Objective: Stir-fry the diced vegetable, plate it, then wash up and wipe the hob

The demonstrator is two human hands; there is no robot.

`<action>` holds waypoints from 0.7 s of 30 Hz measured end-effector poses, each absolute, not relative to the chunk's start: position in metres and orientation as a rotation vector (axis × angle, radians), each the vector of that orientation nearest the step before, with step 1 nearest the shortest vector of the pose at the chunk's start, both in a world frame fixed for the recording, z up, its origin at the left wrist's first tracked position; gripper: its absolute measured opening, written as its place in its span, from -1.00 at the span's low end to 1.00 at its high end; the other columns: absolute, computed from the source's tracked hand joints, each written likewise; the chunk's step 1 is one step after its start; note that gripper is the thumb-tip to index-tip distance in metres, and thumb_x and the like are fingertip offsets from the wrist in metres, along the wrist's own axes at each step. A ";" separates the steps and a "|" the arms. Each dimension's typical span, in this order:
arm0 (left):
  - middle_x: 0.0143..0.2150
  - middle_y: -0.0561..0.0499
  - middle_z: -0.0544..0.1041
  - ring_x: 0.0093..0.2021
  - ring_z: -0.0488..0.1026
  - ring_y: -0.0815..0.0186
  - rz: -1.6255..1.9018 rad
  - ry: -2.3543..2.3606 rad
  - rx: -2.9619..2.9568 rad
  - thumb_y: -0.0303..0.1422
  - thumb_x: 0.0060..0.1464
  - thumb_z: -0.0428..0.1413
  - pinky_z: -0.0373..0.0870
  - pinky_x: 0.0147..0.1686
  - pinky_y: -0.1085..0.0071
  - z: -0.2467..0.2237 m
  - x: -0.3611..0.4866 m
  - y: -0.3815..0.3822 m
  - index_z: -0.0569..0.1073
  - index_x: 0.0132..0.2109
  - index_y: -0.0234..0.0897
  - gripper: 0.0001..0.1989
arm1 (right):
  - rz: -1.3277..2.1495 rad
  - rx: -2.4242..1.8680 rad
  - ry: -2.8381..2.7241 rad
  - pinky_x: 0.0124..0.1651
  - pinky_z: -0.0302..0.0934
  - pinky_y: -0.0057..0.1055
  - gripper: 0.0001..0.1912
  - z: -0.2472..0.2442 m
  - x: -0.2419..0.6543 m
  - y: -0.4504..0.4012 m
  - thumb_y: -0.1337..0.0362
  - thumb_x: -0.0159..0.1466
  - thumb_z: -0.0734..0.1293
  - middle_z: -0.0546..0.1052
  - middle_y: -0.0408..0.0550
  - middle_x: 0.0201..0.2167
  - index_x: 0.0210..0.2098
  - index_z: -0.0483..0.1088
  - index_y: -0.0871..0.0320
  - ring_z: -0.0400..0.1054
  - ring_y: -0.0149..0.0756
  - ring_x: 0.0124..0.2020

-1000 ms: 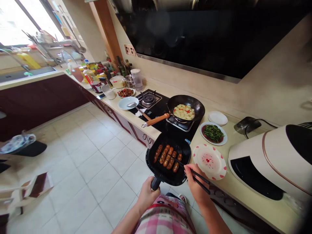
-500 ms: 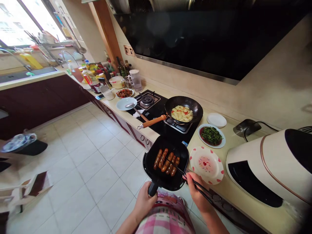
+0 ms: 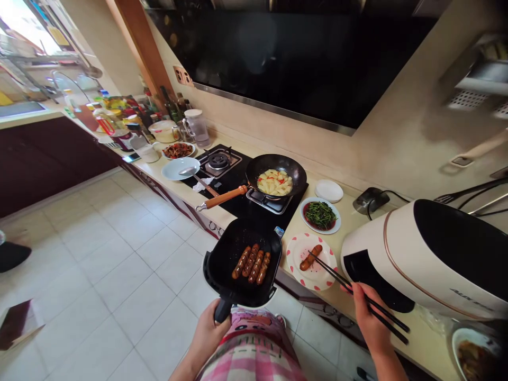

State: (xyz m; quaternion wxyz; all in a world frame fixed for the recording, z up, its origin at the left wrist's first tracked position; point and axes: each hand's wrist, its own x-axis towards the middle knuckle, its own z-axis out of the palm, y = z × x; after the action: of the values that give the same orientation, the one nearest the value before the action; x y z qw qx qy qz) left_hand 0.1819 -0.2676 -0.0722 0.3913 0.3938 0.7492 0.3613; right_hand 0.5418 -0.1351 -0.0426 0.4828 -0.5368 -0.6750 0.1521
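Observation:
My left hand [image 3: 212,325] is wrapped round the handle of a black air fryer basket [image 3: 228,241], held level in front of my apron. Several browned sausages [image 3: 251,263] lie side by side in it. Dark chopsticks [image 3: 367,301] are in my right hand [image 3: 367,317], over the counter's edge. Their tips touch a single sausage [image 3: 311,257] at the white plate [image 3: 296,254] with pink spots; whether they still pinch it I cannot tell. Beyond that plate stands a dish of green vegetables [image 3: 320,215].
A wok [image 3: 297,172] with pale sliced food sits on the stove, its wooden handle [image 3: 226,198] jutting over the front edge. The cream air fryer body [image 3: 397,238] stands at the right. A range hood [image 3: 262,58] overhangs the stove. Bottles and jars crowd the counter's far left.
My right hand has carried one sausage with the chopsticks from the basket to the spotted plate. The basket holds one fewer. The view has turned to the right.

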 end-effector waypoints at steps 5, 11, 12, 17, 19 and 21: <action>-0.54 0.08 0.39 -0.47 0.33 0.28 0.932 1.937 1.024 -0.33 -0.25 0.00 0.24 -0.44 0.42 -0.072 0.185 -0.269 0.35 -0.46 -0.25 -0.87 | 0.261 -1.259 -1.974 -0.31 0.41 -0.35 -0.72 -0.042 0.539 -0.115 0.08 0.28 0.25 0.60 -0.05 -0.42 -0.34 0.47 0.13 0.51 -0.23 -0.40; -0.45 0.03 0.46 -0.39 0.39 0.24 0.942 1.987 1.082 -0.39 -0.22 0.00 0.29 -0.35 0.38 -0.076 0.188 -0.272 0.41 -0.37 -0.28 -0.82 | 0.375 -1.136 -1.777 -0.42 0.43 -0.38 -0.82 0.002 0.497 -0.139 0.18 0.25 0.32 0.59 0.01 -0.43 -0.32 0.47 0.16 0.50 -0.23 -0.45; -0.44 0.02 0.47 -0.38 0.39 0.24 0.939 1.987 1.090 -0.40 -0.22 -0.01 0.29 -0.33 0.37 -0.077 0.188 -0.273 0.41 -0.36 -0.28 -0.81 | 0.485 -1.109 -1.771 -0.44 0.43 -0.41 -0.83 0.005 0.483 -0.144 0.19 0.27 0.30 0.58 0.01 -0.42 -0.32 0.46 0.16 0.50 -0.24 -0.47; -0.41 -0.02 0.46 -0.35 0.39 0.22 0.917 1.986 1.144 -0.41 -0.20 -0.03 0.29 -0.30 0.33 -0.083 0.187 -0.274 0.39 -0.34 -0.30 -0.80 | 0.679 -1.027 -1.952 -0.44 0.40 -0.53 -0.81 -0.003 0.417 -0.151 0.19 0.32 0.24 0.56 -0.08 -0.46 -0.32 0.42 0.14 0.50 -0.34 -0.48; -0.42 -0.01 0.44 -0.36 0.38 0.22 0.907 1.990 1.162 -0.42 -0.20 -0.03 0.28 -0.31 0.33 -0.084 0.187 -0.274 0.37 -0.36 -0.29 -0.83 | 0.558 -1.016 -2.030 -0.45 0.37 -0.51 -0.78 -0.009 0.402 -0.149 0.18 0.33 0.21 0.55 -0.11 -0.49 -0.34 0.41 0.11 0.48 -0.35 -0.49; -0.44 0.00 0.42 -0.38 0.37 0.23 0.902 1.990 1.174 -0.43 -0.20 -0.04 0.27 -0.33 0.34 -0.085 0.187 -0.274 0.35 -0.39 -0.28 -0.86 | 0.473 -0.993 -2.085 -0.43 0.36 -0.47 -0.76 -0.013 0.393 -0.146 0.18 0.35 0.18 0.54 -0.13 -0.49 -0.35 0.40 0.08 0.46 -0.34 -0.48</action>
State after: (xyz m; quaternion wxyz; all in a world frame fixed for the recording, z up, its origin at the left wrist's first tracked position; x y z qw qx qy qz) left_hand 0.1867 -0.2743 -0.0847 0.3245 0.4476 0.7589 0.3441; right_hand 0.3931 -0.1459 -0.0133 0.3820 -0.3891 -0.8175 0.1853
